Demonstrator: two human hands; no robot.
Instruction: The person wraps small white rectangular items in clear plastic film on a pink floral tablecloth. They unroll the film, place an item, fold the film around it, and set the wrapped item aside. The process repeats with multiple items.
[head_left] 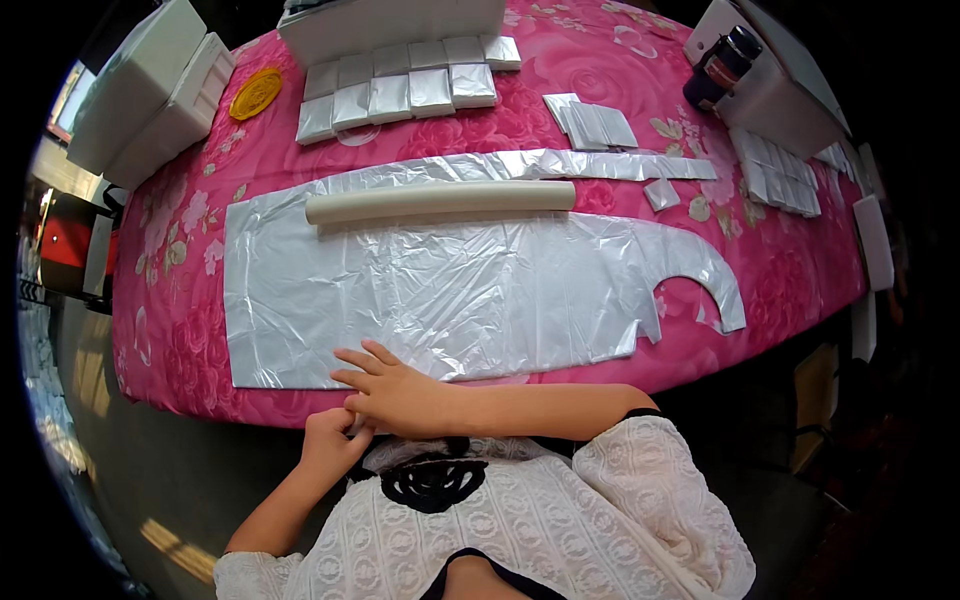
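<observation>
A thin whitish plastic apron (440, 290), several layers by its look, lies spread flat in front of me, its curved neck loop to the right. My right hand (395, 393) reaches leftward across my body, fingers spread over the apron's near edge. Just below it, at the table's edge, my left hand (335, 440) is closed with its fingertips pinched together. Whatever it may grip is hidden by the right hand. A long cream-coloured tube (440, 203) rests across the apron's far part, and a folded plastic strip (500, 165) stretches out behind it.
Rows of folded plastic packets (410, 95) lie at the back beside a white foam box (390, 30). More packets (600, 127) are to the right, near a dark flask (722, 68). A yellow coil (256, 94) lies far left. Pink floral cloth (180, 300) covers the table.
</observation>
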